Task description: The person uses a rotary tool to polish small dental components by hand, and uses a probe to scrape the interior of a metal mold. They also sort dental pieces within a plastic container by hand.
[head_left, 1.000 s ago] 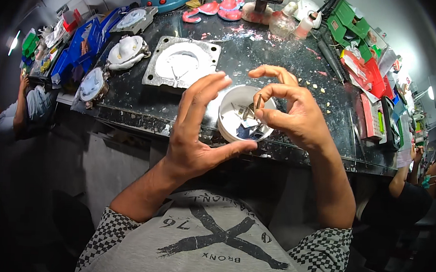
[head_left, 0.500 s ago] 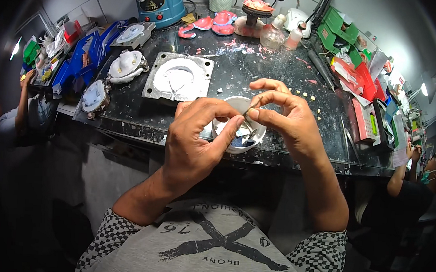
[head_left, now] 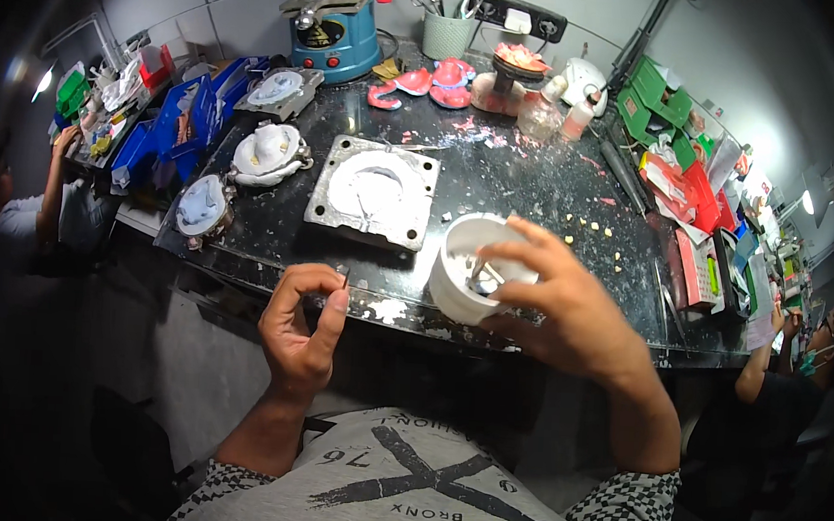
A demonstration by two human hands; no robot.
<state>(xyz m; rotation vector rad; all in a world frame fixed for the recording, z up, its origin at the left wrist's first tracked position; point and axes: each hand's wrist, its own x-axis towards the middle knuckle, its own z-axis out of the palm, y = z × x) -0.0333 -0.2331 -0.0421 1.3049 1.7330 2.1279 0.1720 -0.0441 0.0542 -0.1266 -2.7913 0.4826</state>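
Observation:
My left hand point(head_left: 302, 328) is raised in front of the bench edge, its thumb and forefinger pinching a small, thin dark piece point(head_left: 346, 279) whose kind I cannot make out. My right hand point(head_left: 570, 302), slightly blurred, is over the right side of a white cup point(head_left: 453, 295), fingers apart and curved across its opening. Whether these fingers touch the rim is unclear. Inside the cup lie shiny metal pieces point(head_left: 482, 279), partly hidden by the fingers. Left of the cup sits a square metal flask point(head_left: 321, 204) filled with white plaster.
Plaster casts point(head_left: 270, 154) stand at the left, by blue bins point(head_left: 184, 116). Behind are a blue machine point(head_left: 339, 39), pink moulded pieces point(head_left: 412, 83) and bottles point(head_left: 541, 116). Small pale bits point(head_left: 595, 229) lie right of the cup. Green bins point(head_left: 654, 98) stand far right. Other people work at both sides.
My hands, which were together over the cup, have parted. The left has drawn back leftward with the thin dark piece; the right has lowered to the cup. The view has shifted.

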